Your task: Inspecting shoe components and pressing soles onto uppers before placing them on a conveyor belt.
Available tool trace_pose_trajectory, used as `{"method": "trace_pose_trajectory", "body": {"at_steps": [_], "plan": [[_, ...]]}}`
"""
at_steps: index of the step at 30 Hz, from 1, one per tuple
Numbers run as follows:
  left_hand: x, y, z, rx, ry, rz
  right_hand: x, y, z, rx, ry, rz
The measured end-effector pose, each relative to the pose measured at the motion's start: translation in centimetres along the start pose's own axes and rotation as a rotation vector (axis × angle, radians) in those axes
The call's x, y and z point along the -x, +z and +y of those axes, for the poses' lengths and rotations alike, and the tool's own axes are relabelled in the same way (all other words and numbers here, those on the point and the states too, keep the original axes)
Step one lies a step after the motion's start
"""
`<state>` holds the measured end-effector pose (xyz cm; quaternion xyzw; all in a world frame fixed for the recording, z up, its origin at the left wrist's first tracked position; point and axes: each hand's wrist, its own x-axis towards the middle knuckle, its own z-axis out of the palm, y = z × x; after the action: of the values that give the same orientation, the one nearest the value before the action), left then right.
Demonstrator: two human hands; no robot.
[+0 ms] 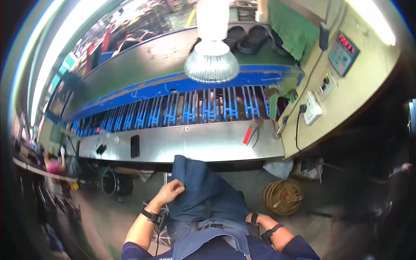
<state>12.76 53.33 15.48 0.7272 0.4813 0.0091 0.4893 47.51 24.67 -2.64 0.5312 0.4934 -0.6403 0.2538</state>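
My left hand is at the left edge of a dark blue apron spread over my lap. Its fingers are curled closed on the cloth at that edge. My right hand rests beside my right hip, against the apron's side, with its fingers hidden. Both wrists wear black straps. In front of me runs a metal ledge. On it lie pliers with a red handle at the right, and a black phone at the left.
Behind the ledge is a row of blue-tipped rods, then a green belt. Dark shoe soles sit on its far right. A lamp hangs overhead. At right are a control panel and socket; a round basket stands below.
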Motion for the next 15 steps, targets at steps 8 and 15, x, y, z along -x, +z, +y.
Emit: {"method": "trace_pose_trajectory", "body": {"at_steps": [8, 15], "plan": [[-11.0, -2.6, -15.3, -0.819, 0.429, 0.034, -14.2, 3.6, -5.4, -0.673, 0.281, 0.818], [-9.4, -4.6, -20.7, -0.555, 0.682, 0.413, -13.5, 1.5, -13.0, -0.520, 0.520, 1.083]]}}
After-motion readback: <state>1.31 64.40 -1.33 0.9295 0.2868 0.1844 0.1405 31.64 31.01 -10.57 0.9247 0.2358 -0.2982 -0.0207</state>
